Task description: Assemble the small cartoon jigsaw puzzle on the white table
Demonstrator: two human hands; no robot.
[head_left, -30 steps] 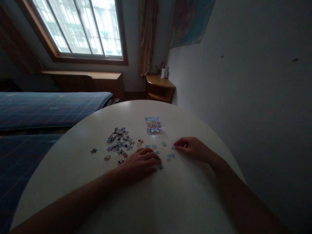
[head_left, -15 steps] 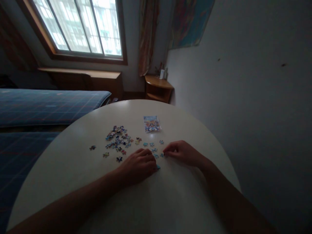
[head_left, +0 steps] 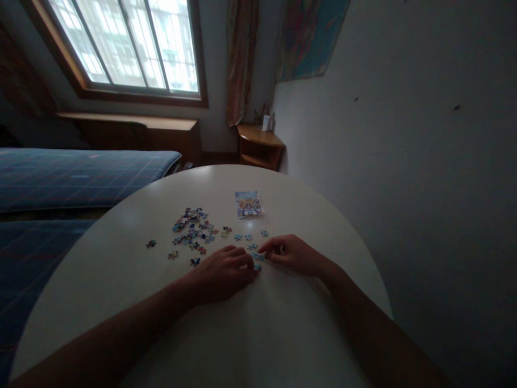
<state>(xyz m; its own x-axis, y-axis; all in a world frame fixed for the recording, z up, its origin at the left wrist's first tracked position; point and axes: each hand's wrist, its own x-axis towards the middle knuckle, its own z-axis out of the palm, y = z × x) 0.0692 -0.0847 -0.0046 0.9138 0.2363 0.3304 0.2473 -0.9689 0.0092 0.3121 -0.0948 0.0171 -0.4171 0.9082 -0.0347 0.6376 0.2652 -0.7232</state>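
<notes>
My left hand point(head_left: 226, 272) rests on the table with its fingers curled in a pinch, and a light blue puzzle piece point(head_left: 257, 267) shows at the fingertips. Facing it from the right, my right hand point(head_left: 291, 254) has thumb and forefinger closed at the edge of another blue puzzle piece point(head_left: 260, 257), which lies flat. That piece sits beside one more blue piece; whether they interlock I cannot tell. Just beyond the hands several pale blue pieces lie apart, among them a puzzle piece point(head_left: 264, 233) nearest the right hand.
A heap of mixed puzzle pieces point(head_left: 191, 223) lies on the left of the round white table point(head_left: 307, 323), with a few strays around it. A small printed picture sheet point(head_left: 249, 205) lies farther back. Beyond the table are a blue plaid mattress point(head_left: 89, 178) and a corner shelf point(head_left: 260, 137).
The piece at my left fingertips has moved away from me, closer to the other blue pieces. My right hand has shifted slightly left with its piece, and the whole view has drifted slightly.
</notes>
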